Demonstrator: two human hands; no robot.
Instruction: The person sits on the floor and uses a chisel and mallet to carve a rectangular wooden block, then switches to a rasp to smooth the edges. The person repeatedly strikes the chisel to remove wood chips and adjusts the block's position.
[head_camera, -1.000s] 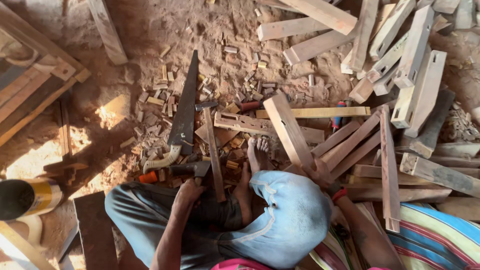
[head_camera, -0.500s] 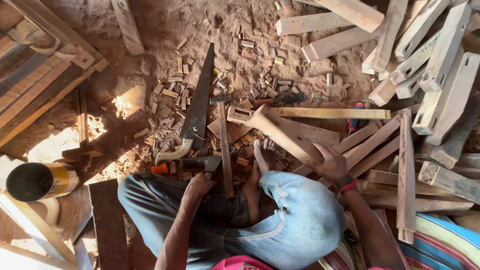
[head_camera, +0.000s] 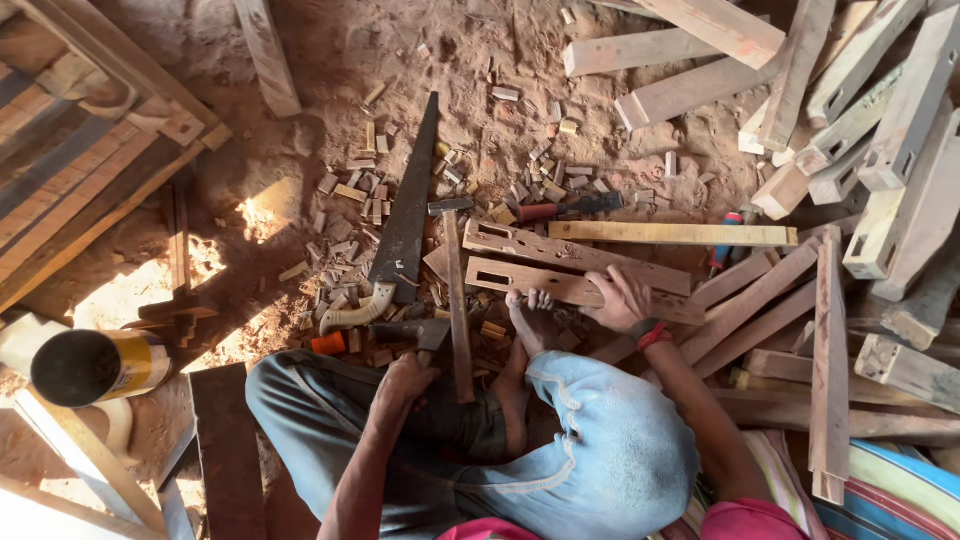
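Pressing a slotted wooden rail (head_camera: 560, 287), the right hand (head_camera: 622, 300) lies flat; the left hand (head_camera: 405, 378) clasps a hammer (head_camera: 456, 290).

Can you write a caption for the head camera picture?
Left hand gripping a hammer, right hand on a slotted board.

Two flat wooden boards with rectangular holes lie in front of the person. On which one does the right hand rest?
The right hand rests on the nearer slotted board, the one also pinned by the bare foot. The farther slotted board lies just beyond it, untouched.
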